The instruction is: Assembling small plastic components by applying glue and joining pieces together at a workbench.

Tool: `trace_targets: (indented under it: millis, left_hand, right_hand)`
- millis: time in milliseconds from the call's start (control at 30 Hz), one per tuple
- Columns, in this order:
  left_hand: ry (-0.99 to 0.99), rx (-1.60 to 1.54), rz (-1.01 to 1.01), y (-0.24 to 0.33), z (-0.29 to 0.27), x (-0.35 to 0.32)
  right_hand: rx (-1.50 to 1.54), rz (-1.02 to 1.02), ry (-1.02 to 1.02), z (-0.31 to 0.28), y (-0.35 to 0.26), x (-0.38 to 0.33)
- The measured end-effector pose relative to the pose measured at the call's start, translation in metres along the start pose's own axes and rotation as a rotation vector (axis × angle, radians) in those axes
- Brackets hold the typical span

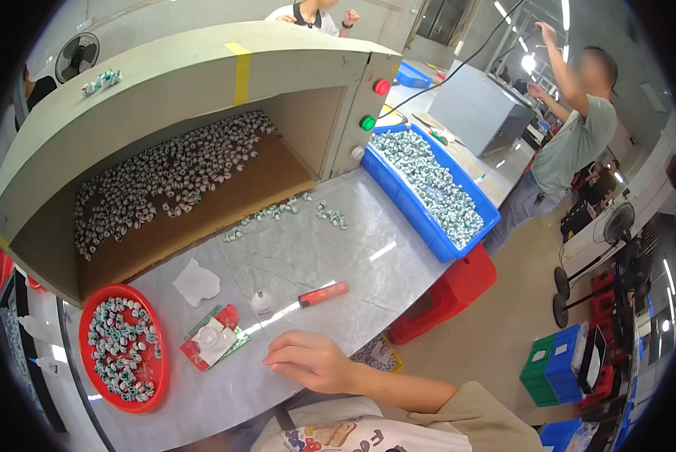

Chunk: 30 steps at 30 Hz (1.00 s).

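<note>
My right hand (312, 363) hovers at the near edge of the grey table (353, 226), its fingers loosely stretched toward the left with nothing visible in them. My left hand is out of view. Closest to the right hand are a small white bottle (262, 303), a red cylinder with a dark end (324, 294) and a red-and-green packet (197, 343) with a crumpled white piece (214, 340) on it. Farther left, a round red tray (159, 377) holds many small white, green and dark parts (119, 339). A torn white sheet (196, 282) lies behind the packet.
A large cream box-shaped machine (165, 68), with red (382, 87) and green buttons (367, 122), has similar parts (180, 166) inside. Loose parts (278, 209) lie before it. A blue bin (436, 245) of parts stands at right, above a red bin (451, 294). A person (579, 135) stands beyond.
</note>
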<state>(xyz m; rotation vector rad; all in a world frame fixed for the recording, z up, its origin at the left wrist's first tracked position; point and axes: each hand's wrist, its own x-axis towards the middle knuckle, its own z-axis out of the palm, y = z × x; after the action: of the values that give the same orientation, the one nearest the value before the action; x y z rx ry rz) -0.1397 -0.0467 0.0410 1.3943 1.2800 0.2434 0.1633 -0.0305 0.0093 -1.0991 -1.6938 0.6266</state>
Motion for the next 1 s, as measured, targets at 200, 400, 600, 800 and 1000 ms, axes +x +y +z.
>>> trace_targets:
  millis: [200, 400, 600, 800, 1000]
  left_hand:
    - [-0.002, 0.035, 0.089, -0.005, 0.003, 0.009]
    - [0.000, 0.087, 0.135, -0.014, 0.002, 0.023]
    - [-0.021, 0.149, 0.169, -0.018, 0.005, 0.040]
    - [0.001, 0.210, 0.198, -0.025, 0.005, 0.052]
    - [0.007, 0.260, 0.238, -0.031, 0.012, 0.066]
  right_hand:
    - [0.020, 0.001, 0.073, 0.001, -0.002, 0.000]
    - [0.011, 0.011, 0.085, 0.001, 0.000, 0.001]
    - [0.025, 0.084, 0.025, 0.000, -0.003, 0.001]
    - [0.025, 0.023, 0.074, 0.000, 0.001, 0.003]
    - [0.033, 0.087, 0.042, 0.000, -0.002, -0.001]
